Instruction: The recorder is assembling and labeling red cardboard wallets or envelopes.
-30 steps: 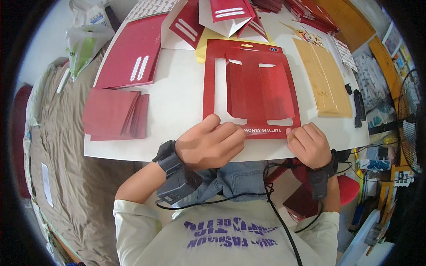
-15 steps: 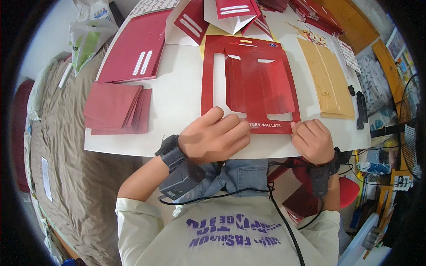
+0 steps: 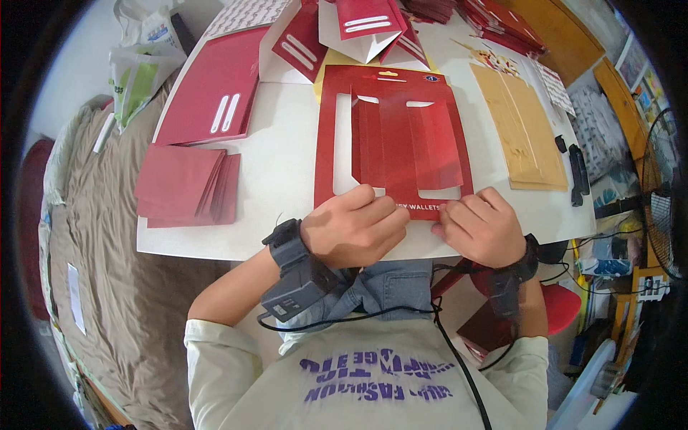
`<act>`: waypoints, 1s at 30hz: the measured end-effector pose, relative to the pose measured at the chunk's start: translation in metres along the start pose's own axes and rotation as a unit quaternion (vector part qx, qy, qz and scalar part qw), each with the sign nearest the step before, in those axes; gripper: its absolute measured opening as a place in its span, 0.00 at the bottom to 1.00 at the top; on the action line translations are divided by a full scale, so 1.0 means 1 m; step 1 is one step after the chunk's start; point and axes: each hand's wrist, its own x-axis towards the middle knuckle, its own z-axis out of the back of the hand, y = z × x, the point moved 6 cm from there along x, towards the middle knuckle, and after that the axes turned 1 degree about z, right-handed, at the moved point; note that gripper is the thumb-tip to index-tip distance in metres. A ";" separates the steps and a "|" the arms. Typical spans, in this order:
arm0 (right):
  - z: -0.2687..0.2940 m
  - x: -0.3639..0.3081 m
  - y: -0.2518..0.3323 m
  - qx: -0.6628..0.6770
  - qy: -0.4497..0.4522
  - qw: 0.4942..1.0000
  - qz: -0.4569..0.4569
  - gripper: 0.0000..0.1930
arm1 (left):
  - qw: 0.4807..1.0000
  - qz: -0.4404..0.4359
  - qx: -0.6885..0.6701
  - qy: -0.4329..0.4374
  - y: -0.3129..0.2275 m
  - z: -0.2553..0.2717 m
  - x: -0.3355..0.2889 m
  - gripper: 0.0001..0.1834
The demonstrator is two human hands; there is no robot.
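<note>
A red cardboard packaging card [image 3: 398, 136] with cut-out windows and folded inner flaps lies before me at the middle of the table. My left hand [image 3: 356, 226] is closed at its lower left edge, knuckles up, fingertips hidden beneath. At the lower right edge, my right hand [image 3: 484, 228] is closed too, thumb and fingers pinching the border. Directly left of the card is a large stack of dark red folders [image 3: 208, 93] with white slot shapes. Nearer to me sits a pile of small red envelopes [image 3: 183, 185].
Standing red-and-white folded cards [image 3: 367, 25] are behind the card, with red packets [image 3: 498, 25] at the far right. Yellow-brown envelopes [image 3: 522, 129] and a black object [image 3: 577, 172] lie on the right. A bed [image 3: 129, 272] borders the white table [image 3: 279, 179].
My right hand has slid left along the card's lower edge, away from its corner. The card has shifted slightly left. My left hand stays near the same place.
</note>
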 end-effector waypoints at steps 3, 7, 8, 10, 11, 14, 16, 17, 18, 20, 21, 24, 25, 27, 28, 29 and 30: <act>0.000 0.011 0.006 -0.028 -0.023 0.999 0.028 0.03 | 1.000 0.004 -0.008 0.000 0.000 0.001 0.004 0.05; -0.003 0.015 0.013 -0.001 -0.034 0.998 0.055 0.03 | 0.999 0.023 0.008 0.036 -0.001 -0.003 0.003 0.06; -0.002 0.016 0.013 0.006 -0.029 0.998 0.054 0.03 | 0.999 0.027 0.016 0.018 -0.002 -0.003 0.004 0.05; -0.002 0.018 0.015 0.011 -0.026 0.998 0.054 0.03 | 0.999 0.030 0.025 0.001 -0.004 -0.006 0.005 0.05; -0.003 0.018 0.015 0.020 -0.026 0.998 0.048 0.04 | 0.999 0.026 0.018 0.005 -0.006 -0.008 0.005 0.05; -0.003 0.019 0.013 0.022 -0.022 0.999 0.043 0.05 | 0.999 0.019 0.015 0.021 -0.007 -0.010 0.008 0.06; -0.005 0.020 0.012 0.018 -0.019 0.999 0.041 0.05 | 0.999 0.016 0.017 0.034 -0.007 -0.010 0.009 0.06; -0.007 0.022 0.012 0.016 -0.032 0.999 0.027 0.04 | 1.000 0.013 0.012 0.022 -0.006 -0.008 0.010 0.06; -0.007 0.023 0.011 0.015 -0.045 0.999 0.013 0.03 | 1.000 0.010 0.007 0.010 -0.006 -0.006 0.011 0.06; -0.008 0.022 0.011 0.021 -0.036 0.999 0.015 0.03 | 1.000 0.009 0.009 0.009 -0.009 -0.009 0.011 0.06; -0.010 0.022 0.012 0.025 -0.025 0.999 0.018 0.03 | 1.000 0.007 0.010 0.005 -0.010 -0.010 0.011 0.05; -0.011 0.020 0.013 0.032 -0.033 0.999 0.017 0.03 | 1.000 0.017 0.014 0.003 -0.008 -0.007 0.011 0.06; -0.012 0.020 0.014 0.033 -0.033 0.999 0.016 0.03 | 1.000 0.017 0.013 0.004 -0.008 -0.006 0.010 0.06; -0.010 0.020 0.014 0.055 -0.055 0.997 0.019 0.03 | 0.999 0.037 0.036 0.014 -0.005 -0.005 0.008 0.06; -0.009 0.019 0.013 0.055 -0.055 0.997 0.019 0.03 | 0.999 0.036 0.035 0.013 -0.004 -0.002 0.007 0.06; -0.010 0.018 0.013 0.046 -0.043 0.998 0.020 0.03 | 0.998 0.041 0.036 0.015 -0.002 0.000 0.005 0.04; -0.011 0.017 0.012 0.037 -0.032 0.999 0.021 0.03 | 0.998 0.045 0.037 0.016 0.000 0.002 0.003 0.03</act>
